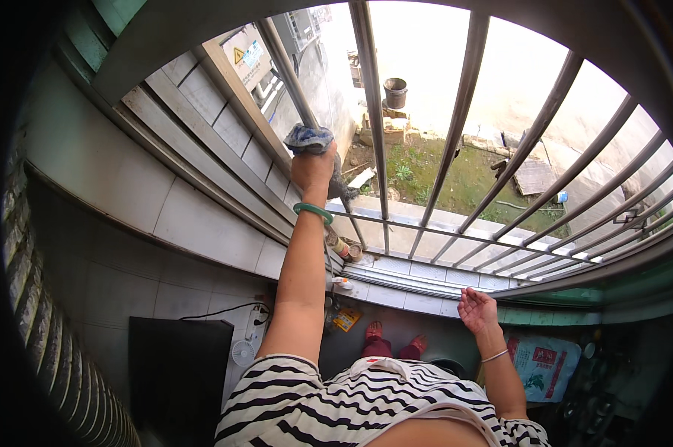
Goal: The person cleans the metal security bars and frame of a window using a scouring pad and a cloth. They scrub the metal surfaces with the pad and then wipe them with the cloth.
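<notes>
My left hand (314, 167) is raised and closed around a blue and grey cloth (309, 138), which wraps a metal window bar (283, 72). A dirty grey end of the cloth hangs below the hand. A green bangle circles that wrist. Lower at the right, my right hand (477, 310) is held palm up with its fingers slightly curled and nothing in it, near the tiled window ledge (420, 302). More metal bars (374, 112) run across the window, joined by a crossbar (481, 237).
A spray bottle top (343, 283) and small containers (354, 252) stand at the ledge's left end. A black panel (180, 380), a small white fan (242, 353) and a plugged-in cable (219, 311) are at lower left. A printed bag (546, 366) lies at right.
</notes>
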### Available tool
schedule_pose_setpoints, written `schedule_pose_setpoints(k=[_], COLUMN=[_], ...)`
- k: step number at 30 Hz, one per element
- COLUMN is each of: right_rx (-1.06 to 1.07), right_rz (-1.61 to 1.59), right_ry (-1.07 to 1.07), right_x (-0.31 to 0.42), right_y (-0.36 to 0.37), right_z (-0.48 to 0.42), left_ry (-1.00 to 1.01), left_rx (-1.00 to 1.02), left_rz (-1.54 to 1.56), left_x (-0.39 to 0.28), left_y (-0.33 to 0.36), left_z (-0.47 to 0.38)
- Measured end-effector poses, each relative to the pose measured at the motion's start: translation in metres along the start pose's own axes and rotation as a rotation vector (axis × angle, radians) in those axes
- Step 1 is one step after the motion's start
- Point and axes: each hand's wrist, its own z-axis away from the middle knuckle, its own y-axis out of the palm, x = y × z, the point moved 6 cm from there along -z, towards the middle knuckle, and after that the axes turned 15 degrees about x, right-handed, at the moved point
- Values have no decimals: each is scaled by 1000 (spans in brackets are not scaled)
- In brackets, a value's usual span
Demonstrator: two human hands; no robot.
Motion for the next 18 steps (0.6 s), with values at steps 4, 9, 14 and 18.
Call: schedule_pose_setpoints(k=[4,9,14,18], right_rx=[-57,-109,-23,17], right_rz=[-4,-6,3,8], right_ry=[12,6,8,-18], right_x=[-1,-1,0,5], right_y=[-29,-29,-12,4], right_z=[4,7,2,5], left_ry=[-40,-223,-251,-402], left_rx=[66,226,551,562], left_rz=[59,36,-203,-50], left_x=[50,105,137,172], left_y=[74,141,170,150], left_z=[16,38,51,90])
